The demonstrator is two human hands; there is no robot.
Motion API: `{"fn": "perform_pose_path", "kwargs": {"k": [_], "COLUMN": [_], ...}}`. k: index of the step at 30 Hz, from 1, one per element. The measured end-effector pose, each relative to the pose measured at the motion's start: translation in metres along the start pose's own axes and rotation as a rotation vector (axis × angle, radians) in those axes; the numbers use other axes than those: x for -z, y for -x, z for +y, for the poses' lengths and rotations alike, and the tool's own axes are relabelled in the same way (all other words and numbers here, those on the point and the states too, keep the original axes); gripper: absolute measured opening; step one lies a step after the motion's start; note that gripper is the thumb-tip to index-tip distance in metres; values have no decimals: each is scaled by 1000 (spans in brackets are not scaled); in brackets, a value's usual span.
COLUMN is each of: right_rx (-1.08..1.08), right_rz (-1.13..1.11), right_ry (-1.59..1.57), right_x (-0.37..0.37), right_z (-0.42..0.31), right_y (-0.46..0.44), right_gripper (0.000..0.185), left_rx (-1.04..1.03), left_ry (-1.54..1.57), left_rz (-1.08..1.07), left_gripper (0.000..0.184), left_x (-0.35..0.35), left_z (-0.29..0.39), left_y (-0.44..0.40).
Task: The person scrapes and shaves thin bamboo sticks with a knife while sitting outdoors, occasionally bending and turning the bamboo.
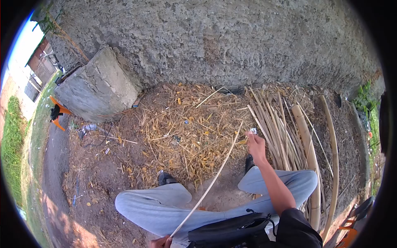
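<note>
A long, thin bamboo strip (206, 191) slants across my lap, its far end over the littered ground. My left hand (160, 242), partly cut off at the bottom edge, is closed around the strip's near end. Beyond my knee, my right hand (256, 145) is closed with its fingertips pointing forward, a little to the right of the strip's far end. A small whitish object (253, 131) shows at those fingertips; I cannot tell whether it is held or lies behind them. Beside that hand lies a pile of split bamboo strips (278, 128).
Right of the pile lie a thick bamboo pole (308, 155) and a thinner pole (332, 153). A rough wall (231, 45) runs across the back. A concrete block (97, 87) stands at left, near an orange object (60, 111). Dry leaves and shavings (186, 136) cover the ground.
</note>
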State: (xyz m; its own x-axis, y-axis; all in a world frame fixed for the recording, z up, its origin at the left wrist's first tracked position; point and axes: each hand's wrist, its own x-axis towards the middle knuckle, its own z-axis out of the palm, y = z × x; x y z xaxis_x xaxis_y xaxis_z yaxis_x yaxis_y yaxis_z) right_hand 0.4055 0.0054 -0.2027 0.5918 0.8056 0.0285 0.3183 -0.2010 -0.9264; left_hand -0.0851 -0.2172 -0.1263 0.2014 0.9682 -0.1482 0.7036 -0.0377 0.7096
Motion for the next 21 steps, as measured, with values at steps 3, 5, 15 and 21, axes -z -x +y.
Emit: {"fn": "perform_pose_path", "kwargs": {"k": [3,5,15,21], "right_rx": [56,292,691,120], "right_rz": [-77,-121,-433,-158], "right_ry": [9,99,122,-11], "right_x": [0,-10,-43,-38], "right_z": [-32,-42,-76,-68], "right_y": [33,57,144,111], "right_gripper": [36,33,27,24], "left_rx": [78,49,213,165], "left_ry": [-65,40,-119,18], "left_rz": [12,82,54,97], "left_gripper": [27,26,36,35], "left_x": [5,10,-6,-21], "left_z": [11,35,76,55], "left_y": [-9,-23,-61,-67]}}
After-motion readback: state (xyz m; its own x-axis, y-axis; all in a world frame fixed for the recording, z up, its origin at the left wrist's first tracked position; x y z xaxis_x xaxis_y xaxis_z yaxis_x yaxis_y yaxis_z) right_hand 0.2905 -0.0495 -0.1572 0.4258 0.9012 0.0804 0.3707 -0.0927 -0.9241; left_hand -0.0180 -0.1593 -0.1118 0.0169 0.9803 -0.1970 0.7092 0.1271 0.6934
